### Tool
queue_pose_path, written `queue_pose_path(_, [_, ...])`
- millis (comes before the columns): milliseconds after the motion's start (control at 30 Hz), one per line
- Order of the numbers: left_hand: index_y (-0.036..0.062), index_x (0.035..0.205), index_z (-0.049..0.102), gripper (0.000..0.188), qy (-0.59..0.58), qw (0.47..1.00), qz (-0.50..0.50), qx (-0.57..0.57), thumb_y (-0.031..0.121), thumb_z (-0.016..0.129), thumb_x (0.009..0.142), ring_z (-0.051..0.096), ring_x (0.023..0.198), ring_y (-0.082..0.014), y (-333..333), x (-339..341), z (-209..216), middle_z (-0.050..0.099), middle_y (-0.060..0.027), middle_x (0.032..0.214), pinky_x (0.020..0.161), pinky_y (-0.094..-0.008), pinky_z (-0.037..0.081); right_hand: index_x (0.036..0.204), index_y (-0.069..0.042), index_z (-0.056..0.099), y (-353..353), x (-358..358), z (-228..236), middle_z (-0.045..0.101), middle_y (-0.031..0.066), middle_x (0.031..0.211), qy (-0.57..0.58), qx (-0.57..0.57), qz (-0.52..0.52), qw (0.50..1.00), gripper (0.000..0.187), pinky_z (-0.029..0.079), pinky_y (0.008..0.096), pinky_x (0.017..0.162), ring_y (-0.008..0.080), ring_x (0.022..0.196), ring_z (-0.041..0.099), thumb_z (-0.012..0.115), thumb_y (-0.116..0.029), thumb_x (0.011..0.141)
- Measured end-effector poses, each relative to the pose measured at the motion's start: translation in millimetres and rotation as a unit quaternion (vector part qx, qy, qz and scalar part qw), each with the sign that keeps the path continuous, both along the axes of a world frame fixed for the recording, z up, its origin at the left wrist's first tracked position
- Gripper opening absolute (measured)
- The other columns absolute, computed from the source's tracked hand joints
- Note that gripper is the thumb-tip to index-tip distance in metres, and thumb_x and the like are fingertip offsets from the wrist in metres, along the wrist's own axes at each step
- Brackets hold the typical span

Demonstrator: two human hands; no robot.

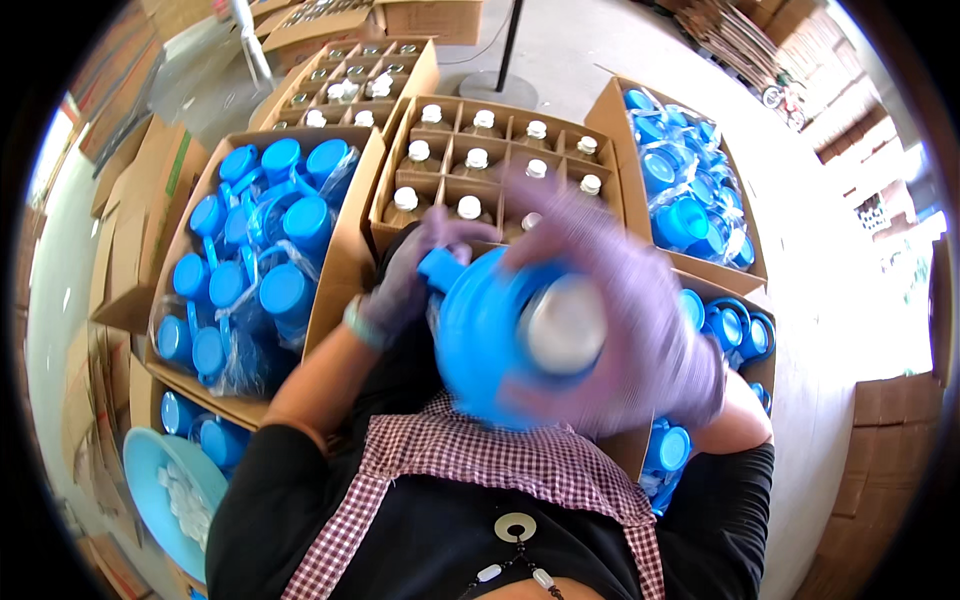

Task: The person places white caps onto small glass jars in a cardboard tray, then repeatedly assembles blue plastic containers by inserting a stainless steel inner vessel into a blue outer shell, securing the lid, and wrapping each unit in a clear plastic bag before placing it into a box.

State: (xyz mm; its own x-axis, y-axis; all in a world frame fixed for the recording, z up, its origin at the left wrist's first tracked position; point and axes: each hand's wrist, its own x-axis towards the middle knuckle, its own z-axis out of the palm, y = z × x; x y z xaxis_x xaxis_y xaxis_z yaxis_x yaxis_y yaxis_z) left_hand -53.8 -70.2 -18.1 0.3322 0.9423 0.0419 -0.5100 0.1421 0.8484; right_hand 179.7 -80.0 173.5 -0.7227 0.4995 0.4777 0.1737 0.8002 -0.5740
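Note:
In front of my chest is a blue plastic cup-like piece with a side handle and a round silvery-white cap or disc at its middle; motion smears it. My left hand, in a thin greyish-purple glove, is closed at the handle side, with a finger stretched over it. My right hand, gloved alike and strongly blurred, curves round the other side, fingers above and below. Just beyond both hands stands a divided carton of bottles with white caps.
An open carton of blue handled cups stands at my left, another carton at the far right. More blue cups lie beside my right arm. A pale blue basin holds small whitish pieces. A pole base stands beyond.

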Motion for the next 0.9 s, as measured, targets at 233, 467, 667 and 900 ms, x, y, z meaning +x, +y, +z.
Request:
queue_pose_path(233, [0.0033,0.163,0.027,0.103,0.124,0.987,0.072,0.067,0.007,0.085,0.078,0.053,0.133,-0.0182,-70.5,34.6,26.6,0.056,-0.0108,0.146,0.114,-0.0368,0.042,0.133,-0.009,0.062,36.1,25.3,6.0,0.066,0.0179,0.121,-0.168,0.086,-0.191,0.963,0.063,0.055,0.0463,0.095,0.0371,0.119,0.065,0.080,-0.041,0.082])
queue_pose_path(467, [0.0043,0.160,0.036,0.099,0.120,0.981,-0.113,0.100,0.019,0.090,0.078,0.064,0.116,-0.0160,-30.6,-30.4,67.5,0.066,-0.0063,0.131,0.104,-0.0357,0.051,0.122,-0.011,0.069,13.9,5.5,43.9,0.066,0.0147,0.120,-0.081,0.147,0.066,0.984,0.041,0.054,0.0479,0.096,0.0359,0.115,0.065,0.077,-0.025,0.085])
queue_pose_path(667, [0.0042,0.162,0.033,0.095,0.151,0.984,0.055,0.072,0.014,0.086,0.082,0.061,0.118,-0.0164,-73.8,41.7,67.5,0.064,-0.0086,0.134,0.105,-0.0335,0.048,0.112,-0.005,0.070,50.6,21.7,14.1,0.068,0.0136,0.119,-0.216,0.120,-0.156,0.956,0.040,0.053,0.0420,0.095,0.0303,0.112,0.065,0.082,-0.024,0.079])
queue_pose_path(900, [0.0027,0.159,0.036,0.095,0.036,0.991,-0.119,0.050,0.022,0.087,0.082,0.064,0.123,-0.0246,-36.0,-7.1,80.9,0.065,-0.0127,0.138,0.107,-0.0405,0.051,0.116,-0.009,0.069,9.5,33.6,34.7,0.070,0.0118,0.110,-0.067,0.223,0.031,0.972,0.035,0.058,0.0429,0.087,0.0339,0.106,0.069,0.078,-0.016,0.083])
